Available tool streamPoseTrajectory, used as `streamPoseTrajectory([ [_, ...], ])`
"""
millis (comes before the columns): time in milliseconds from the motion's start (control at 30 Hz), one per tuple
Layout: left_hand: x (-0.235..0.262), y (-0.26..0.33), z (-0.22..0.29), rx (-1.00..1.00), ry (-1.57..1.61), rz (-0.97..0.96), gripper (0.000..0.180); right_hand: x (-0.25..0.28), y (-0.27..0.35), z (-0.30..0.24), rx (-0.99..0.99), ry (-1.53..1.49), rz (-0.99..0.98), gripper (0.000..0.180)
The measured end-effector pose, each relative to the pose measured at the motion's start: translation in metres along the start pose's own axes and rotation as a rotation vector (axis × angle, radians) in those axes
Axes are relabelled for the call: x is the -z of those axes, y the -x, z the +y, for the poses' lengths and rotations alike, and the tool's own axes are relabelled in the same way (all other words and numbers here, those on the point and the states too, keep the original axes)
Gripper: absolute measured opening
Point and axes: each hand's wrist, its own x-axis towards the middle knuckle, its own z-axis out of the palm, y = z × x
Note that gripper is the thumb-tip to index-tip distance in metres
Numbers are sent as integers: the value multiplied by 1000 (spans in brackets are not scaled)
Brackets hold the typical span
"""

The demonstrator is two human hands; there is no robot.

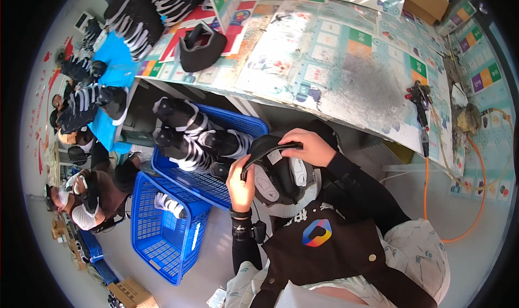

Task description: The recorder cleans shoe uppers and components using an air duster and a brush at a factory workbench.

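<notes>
Grey floor spreads under a long worktop (335, 54) papered with colourful printed sheets, whose near edge runs from the upper left down to the right. Its middle stretch is mostly bare, with a dark smudged patch toward the right end. A black shoe upper (201, 46) lies near the worktop's left end, and a heap of black uppers with white stripes (143, 11) sits at its far left corner. Close to the right edge rests a small spray gun (419, 100), its orange hose (476, 200) looping down over the open floor at right.

Below the near edge stand two blue plastic baskets. The upper basket (238, 127) holds several black-and-white striped uppers (189, 138), piled to its rim. The lower basket (167, 243) holds a single striped piece (170, 205) against its far wall. Other seated people work along the left side.

Just right of the upper basket, in front of the person's chest, both hands clasp one black shoe upper with a grey lining (278, 173). The left hand (241, 182) grips its left side, and the right hand (312, 146) curls over its top rim.
</notes>
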Motion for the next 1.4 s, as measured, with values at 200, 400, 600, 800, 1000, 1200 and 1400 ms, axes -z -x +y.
streamPoseTrajectory([
  [200,7,-8,-12,55,110,-99,26,-5,4,21,-153,-134,119,15],
  [400,28,-13,0,-18,73,-108,18,-3,1,-6,-94,7,86,12],
  [600,22,-12,8,107,82,-32,9,-16,1,-14,-82,124,271,8],
  [800,16,-11,8,174,82,76,10,-17,-2,-25,-145,113,316,8],
  [1000,20,-6,0,289,279,3,10,-17,0,-31,-287,-48,247,8],
  [1200,41,-18,53,-11,137,-157,12,0,3,-61,-68,58,127,9],
  [1400,31,-18,52,-167,40,-175,13,6,16,-43,170,133,64,12],
])
